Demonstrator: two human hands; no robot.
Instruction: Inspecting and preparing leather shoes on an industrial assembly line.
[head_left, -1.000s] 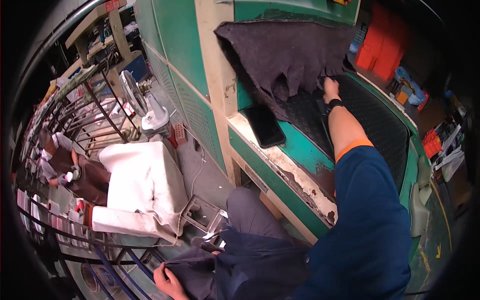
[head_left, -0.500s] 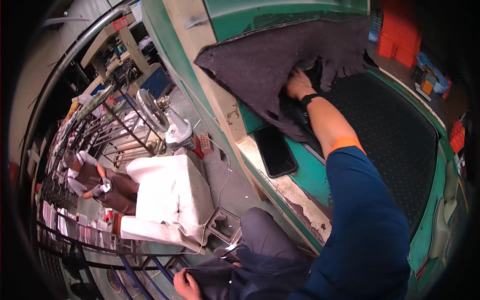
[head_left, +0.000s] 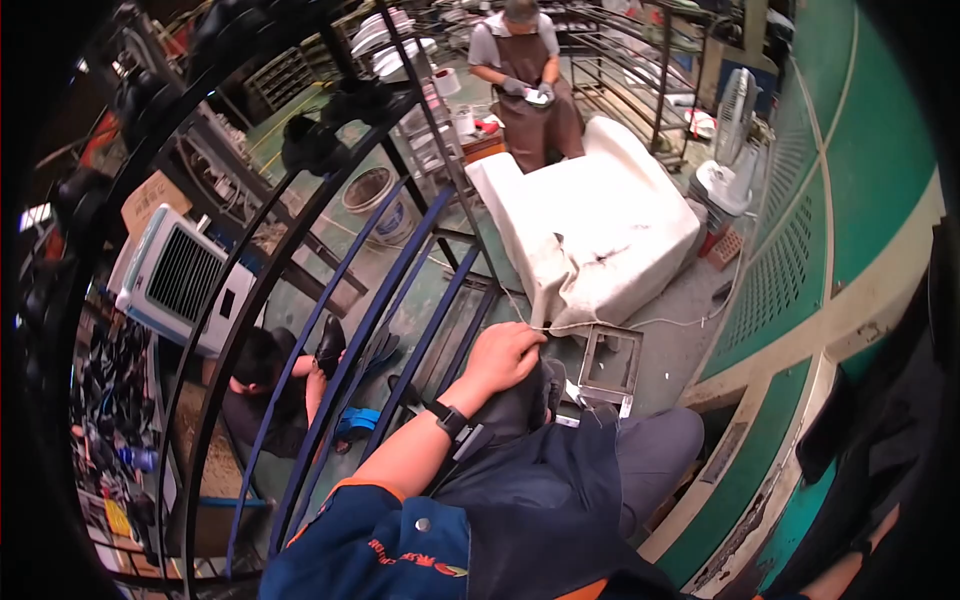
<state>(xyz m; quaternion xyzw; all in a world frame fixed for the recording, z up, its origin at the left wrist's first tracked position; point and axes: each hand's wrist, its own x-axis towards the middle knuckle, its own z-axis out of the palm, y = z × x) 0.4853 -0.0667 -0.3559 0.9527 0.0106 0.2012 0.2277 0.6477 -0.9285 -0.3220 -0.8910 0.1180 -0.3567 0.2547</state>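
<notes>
My left hand (head_left: 503, 357) lies over my left knee, fingers loosely curved, with nothing seen in it. A black watch (head_left: 455, 425) is on that wrist. At the lower right edge, my right hand (head_left: 886, 528) reaches toward a dark cloth (head_left: 870, 440) hanging on the green machine (head_left: 795, 400). Its fingers are lost in shadow and behind the cloth, so what it touches is hidden. Dark trousers and a navy apron (head_left: 560, 480) cover my lap.
A curved metal rack (head_left: 380, 290) with black shoes (head_left: 312, 145) stands at my left. Beyond it, a person (head_left: 265, 395) handles a black shoe. Ahead is a cloth-covered white block (head_left: 600, 240), with a gloved person (head_left: 525, 90) behind it. A fan (head_left: 735, 120) stands right of it.
The view has swung left, away from the machine's black mat and the phone. My left hand now shows fully on my knee; my right arm has slipped to the lower right edge.
</notes>
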